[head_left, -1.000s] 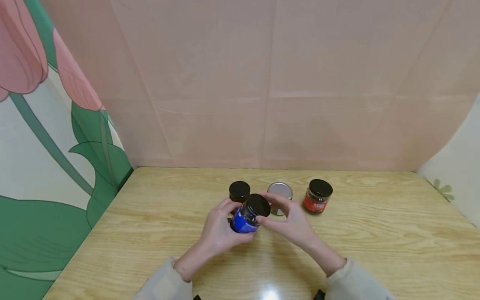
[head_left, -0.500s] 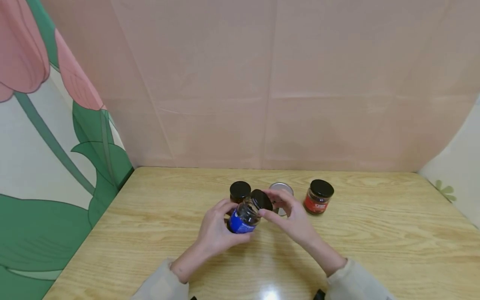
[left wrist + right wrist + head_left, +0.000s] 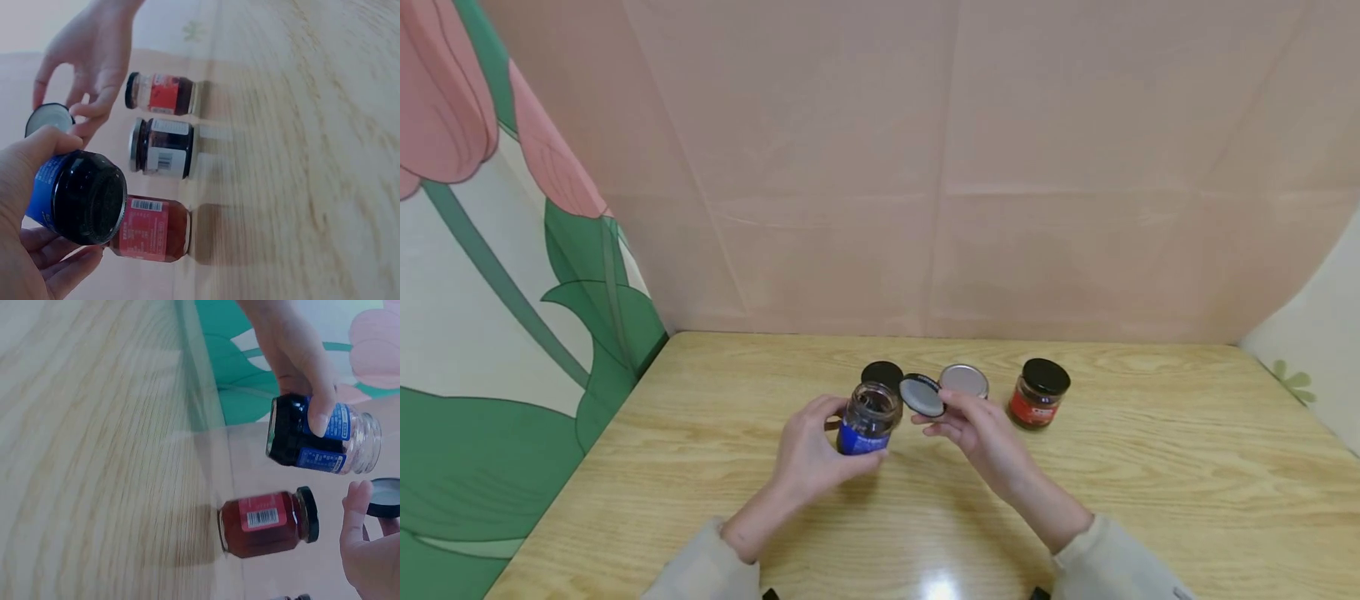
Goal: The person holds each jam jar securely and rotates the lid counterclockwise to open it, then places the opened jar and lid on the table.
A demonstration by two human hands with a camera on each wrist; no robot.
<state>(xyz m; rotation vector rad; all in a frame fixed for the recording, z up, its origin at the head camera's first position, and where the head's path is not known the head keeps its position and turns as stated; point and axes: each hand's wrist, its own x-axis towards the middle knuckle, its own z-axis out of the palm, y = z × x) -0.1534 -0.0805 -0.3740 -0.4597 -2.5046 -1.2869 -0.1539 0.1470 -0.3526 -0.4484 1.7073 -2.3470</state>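
Note:
My left hand (image 3: 811, 450) grips a glass jar (image 3: 867, 423) with a blue label and dark contents, raised above the table. Its mouth is uncovered, and the threaded rim shows in the head view. Just right of that mouth, my right hand (image 3: 988, 433) pinches the jar's black lid (image 3: 922, 395) by its edge, the pale underside turned toward the head camera. Lid and jar are apart. In the right wrist view the jar (image 3: 312, 434) is seen from the side, thumb across its label. The left wrist view looks at the jar's dark base (image 3: 94, 200).
Behind the held jar stands a red-labelled jar (image 3: 262, 524) with a black lid. A silver-lidded jar (image 3: 165, 148) with a white label stands beside it. Farther right is another black-lidded jar (image 3: 1037, 396) with a red label. All rest on the wooden table (image 3: 700, 467), backed by a pink cloth.
The lid has come off the blue-labelled jar and turned underside up in my right hand. My left hand has moved the jar a little left, away from the lid.

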